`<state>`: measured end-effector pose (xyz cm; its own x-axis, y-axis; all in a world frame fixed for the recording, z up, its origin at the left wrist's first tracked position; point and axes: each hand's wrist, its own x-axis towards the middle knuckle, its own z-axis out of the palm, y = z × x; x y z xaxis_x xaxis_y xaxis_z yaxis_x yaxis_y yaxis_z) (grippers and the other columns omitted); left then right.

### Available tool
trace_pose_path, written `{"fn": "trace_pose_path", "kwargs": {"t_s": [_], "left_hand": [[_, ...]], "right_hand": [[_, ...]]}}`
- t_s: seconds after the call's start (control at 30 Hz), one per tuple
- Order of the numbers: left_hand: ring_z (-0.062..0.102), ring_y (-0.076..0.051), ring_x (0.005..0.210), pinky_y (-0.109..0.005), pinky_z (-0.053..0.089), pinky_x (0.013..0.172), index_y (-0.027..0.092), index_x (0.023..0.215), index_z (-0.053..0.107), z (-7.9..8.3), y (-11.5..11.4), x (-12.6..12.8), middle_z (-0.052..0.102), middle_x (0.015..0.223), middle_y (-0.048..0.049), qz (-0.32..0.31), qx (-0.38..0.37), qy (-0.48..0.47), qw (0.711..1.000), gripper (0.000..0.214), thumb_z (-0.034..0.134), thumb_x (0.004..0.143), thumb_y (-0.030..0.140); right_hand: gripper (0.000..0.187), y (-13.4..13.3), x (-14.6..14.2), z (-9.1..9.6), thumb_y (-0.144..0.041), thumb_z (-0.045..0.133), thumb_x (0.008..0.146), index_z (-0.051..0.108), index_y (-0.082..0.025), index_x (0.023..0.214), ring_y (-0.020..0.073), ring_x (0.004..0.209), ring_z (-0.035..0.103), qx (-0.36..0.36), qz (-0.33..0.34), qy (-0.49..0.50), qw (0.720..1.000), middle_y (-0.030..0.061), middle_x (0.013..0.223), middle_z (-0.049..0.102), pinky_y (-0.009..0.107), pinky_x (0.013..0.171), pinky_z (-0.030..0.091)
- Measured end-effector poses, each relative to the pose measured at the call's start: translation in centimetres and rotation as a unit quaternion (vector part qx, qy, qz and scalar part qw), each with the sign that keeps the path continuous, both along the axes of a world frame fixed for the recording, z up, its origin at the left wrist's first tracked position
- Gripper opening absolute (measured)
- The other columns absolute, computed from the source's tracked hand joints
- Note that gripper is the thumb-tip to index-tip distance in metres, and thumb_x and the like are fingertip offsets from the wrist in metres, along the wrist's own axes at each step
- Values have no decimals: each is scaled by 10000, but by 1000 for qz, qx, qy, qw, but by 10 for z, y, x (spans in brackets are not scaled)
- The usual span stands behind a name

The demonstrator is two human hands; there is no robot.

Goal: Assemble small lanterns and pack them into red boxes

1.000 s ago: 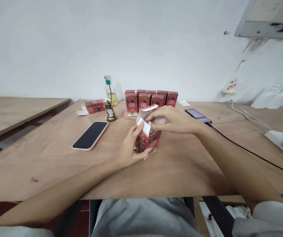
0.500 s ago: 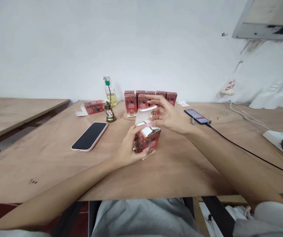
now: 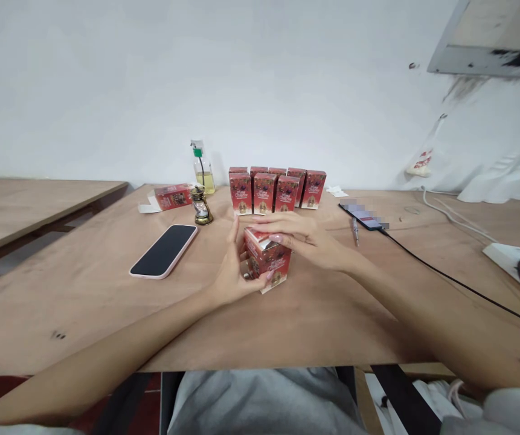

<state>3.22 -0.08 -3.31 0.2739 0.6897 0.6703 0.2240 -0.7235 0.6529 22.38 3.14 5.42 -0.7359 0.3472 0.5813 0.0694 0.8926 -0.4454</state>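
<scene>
A small red printed carton [image 3: 269, 263] stands on the wooden table [image 3: 105, 302] in front of me. My left hand [image 3: 232, 272] wraps round its left side and holds it upright. My right hand [image 3: 307, 238] lies over its top, fingers flat and pressing the lid flap down. Behind it, several matching red cartons [image 3: 278, 188] stand in rows near the wall. A small brass lantern [image 3: 202, 205] stands to their left, and one more red carton [image 3: 173, 196] lies on its side with its flap open.
A black phone in a pink case [image 3: 165, 250] lies left of my hands. Another phone [image 3: 363, 215] with a black cable [image 3: 459, 281] lies to the right, a pen beside it. A clear bottle [image 3: 203, 169] stands by the wall. A second table [image 3: 24, 205] is at left.
The carton's white lid flap, standing open before, is now folded down. My right hand dropped from the raised flap onto the top of the carton. My left hand kept its grip.
</scene>
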Motion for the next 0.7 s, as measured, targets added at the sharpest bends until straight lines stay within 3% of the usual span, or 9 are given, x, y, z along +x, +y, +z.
{"fn": "trace_pose_path", "kwargs": {"t_s": [0.13, 0.27, 0.33, 0.43, 0.57, 0.7], "left_hand": [[414, -312, 1301, -465, 458, 1000, 266, 1469, 64, 5, -3, 0, 318, 1461, -155, 2, -29, 15, 999, 991, 710, 717, 275], [567, -293, 1123, -440, 514, 911, 207, 1395, 255, 6, -4, -2, 528, 1272, -129, 15, -63, 58, 996, 819, 702, 713, 285], [601, -282, 1049, -429, 532, 863, 199, 1361, 295, 7, -3, -3, 572, 1192, -113, 14, -69, 74, 995, 765, 698, 718, 297], [542, -308, 1140, -465, 491, 921, 201, 1382, 274, 8, -2, -6, 503, 1291, -140, -7, -52, 82, 995, 764, 676, 748, 344], [369, -317, 1308, -532, 343, 1052, 205, 1449, 167, 6, 0, -15, 334, 1433, -166, 16, -7, 61, 998, 716, 533, 852, 351], [372, -297, 1277, -529, 331, 1043, 223, 1442, 216, 5, 3, -23, 364, 1390, -153, 76, 12, 99, 992, 635, 479, 871, 320]], "right_hand": [[374, -4, 5, -19, -325, 449, 944, 510, -308, 1313, 186, 1362, 358, -22, -8, -13, 1000, 39, 1465, 406, 432, 1129, 282], [445, -4, 9, -35, -360, 583, 868, 513, -336, 1307, 222, 1380, 327, -26, -32, -5, 999, 25, 1538, 255, 423, 1122, 304], [436, -2, 9, -37, -340, 593, 863, 524, -351, 1293, 224, 1367, 345, -4, -27, -8, 1000, 23, 1534, 259, 424, 1114, 320], [462, -1, 11, -33, -338, 642, 827, 539, -357, 1276, 228, 1317, 412, -3, -27, 10, 1000, 41, 1461, 378, 424, 1090, 358], [705, 14, 28, -19, -389, 765, 694, 467, -330, 1331, 264, 1265, 463, -96, -180, 94, 974, 74, 1364, 481, 462, 1061, 393], [865, 60, 52, -13, -395, 806, 614, 383, -297, 1363, 263, 1216, 501, -155, -357, 221, 894, 96, 1357, 478, 460, 1011, 445]]}}
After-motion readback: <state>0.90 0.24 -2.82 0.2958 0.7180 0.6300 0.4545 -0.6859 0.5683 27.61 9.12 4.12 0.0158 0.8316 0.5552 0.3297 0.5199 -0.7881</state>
